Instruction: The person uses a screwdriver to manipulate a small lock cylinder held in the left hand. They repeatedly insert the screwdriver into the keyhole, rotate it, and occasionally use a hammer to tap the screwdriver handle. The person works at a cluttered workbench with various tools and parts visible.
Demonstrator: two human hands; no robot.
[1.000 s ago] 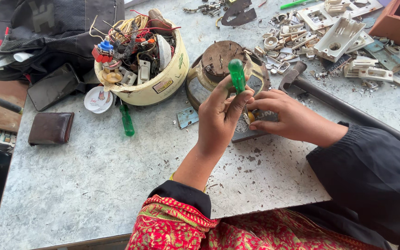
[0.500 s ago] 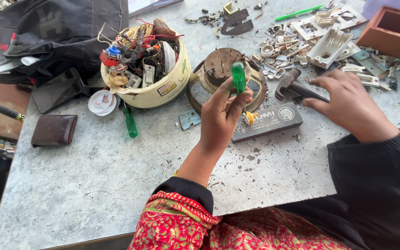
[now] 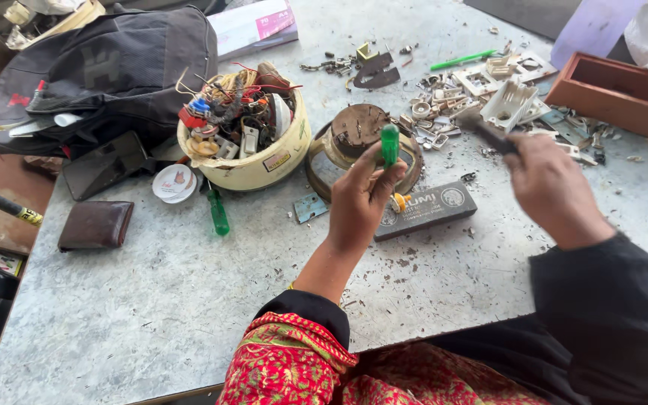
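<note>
My left hand point(image 3: 360, 204) is shut on a green-handled screwdriver point(image 3: 390, 144), held upright with its tip down on a small yellow part point(image 3: 399, 201). That part rests at the left end of a dark grey metal block point(image 3: 436, 208) on the stone table. My right hand point(image 3: 553, 187), blurred, is raised to the right of the block and grips the dark handle of a hammer point(image 3: 491, 135). The hammer's head is hard to make out against the scrap behind it.
A cream bowl point(image 3: 268, 169) full of wires and parts stands left of a round rusty metal piece point(image 3: 358, 131). A second green screwdriver point(image 3: 217, 212), white lid point(image 3: 174, 182), brown wallet point(image 3: 95, 225) and black bag point(image 3: 99, 67) lie left. White switch parts point(image 3: 508, 97) and a wooden box point(image 3: 609, 86) lie right.
My right hand left the yellow part, reached right to the hammer, took its handle and lifted it. My left hand kept the screwdriver upright on the part.
</note>
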